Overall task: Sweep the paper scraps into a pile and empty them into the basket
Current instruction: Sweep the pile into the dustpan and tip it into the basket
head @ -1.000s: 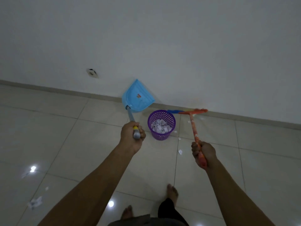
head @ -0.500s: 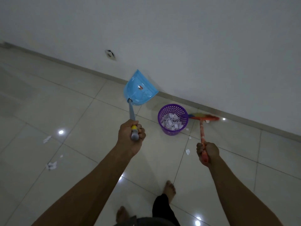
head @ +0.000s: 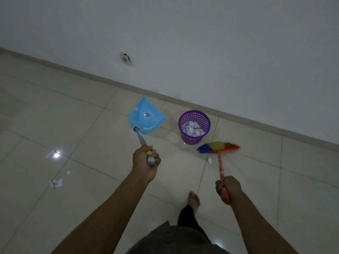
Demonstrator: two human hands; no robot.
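My left hand (head: 145, 162) grips the grey handle of a blue dustpan (head: 145, 118), which is raised left of the basket. The purple perforated basket (head: 194, 119) stands on the tiles near the wall and holds white paper scraps. In my right hand (head: 228, 187) is the orange handle of a small broom; its multicoloured bristle head (head: 218, 147) sits low in front of the basket. One paper scrap (head: 210, 160) lies just beneath the bristles. More scraps (head: 56, 182) lie on the floor at the left, another (head: 49, 154) beside a light reflection.
The white wall and its grey skirting (head: 256, 123) run diagonally behind the basket. A round fitting (head: 125, 59) sits low on the wall. My bare foot (head: 194, 199) stands on the glossy tiles between my arms.
The view has swung left and tilted. The broom head has come from behind the basket by the skirting to the floor in front of it. The dustpan stays raised.
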